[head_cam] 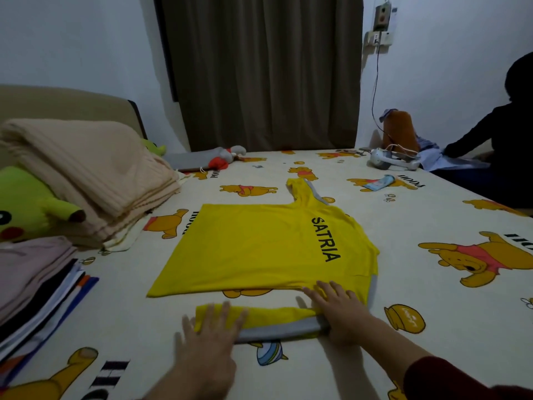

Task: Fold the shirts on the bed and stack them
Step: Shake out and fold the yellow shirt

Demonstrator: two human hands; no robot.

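Note:
A yellow shirt with black lettering lies flat, back up, in the middle of the bed, collar end to the right. Its near sleeve, yellow with a grey stripe, stretches leftward along the bed's near side. My left hand presses flat on that sleeve's cuff end with fingers spread. My right hand lies flat where the sleeve meets the shirt's body. The far sleeve points away from me. A stack of folded shirts sits at the left edge.
The cartoon-bear bedsheet is bare to the right. A folded beige blanket and a green plush toy lie at the left. A small tube, a white device and a seated person occupy the far right.

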